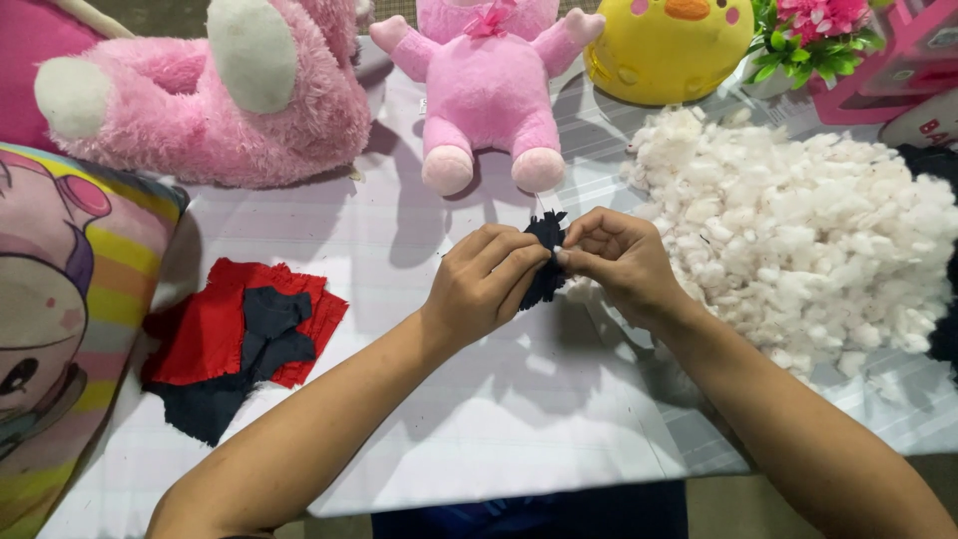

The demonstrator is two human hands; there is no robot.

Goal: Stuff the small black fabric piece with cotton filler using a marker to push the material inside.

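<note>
Both hands, left hand (486, 282) and right hand (611, 262), pinch a small dark navy fabric piece (546, 262) above the white-covered bench (479, 419), beside a heap of white stuffing (808, 240)

Ahead of me a small pink plush toy (488, 85) sits upright on the white table (479, 419), with a bigger pink plush (215, 95) lying to its left and a round yellow chick toy (669, 45) to its right. Pink flowers (813, 25) stand beyond the chick. Red and dark fabric scraps (239, 339) lie at my left, beside a striped cartoon pillow (60, 329).
</note>
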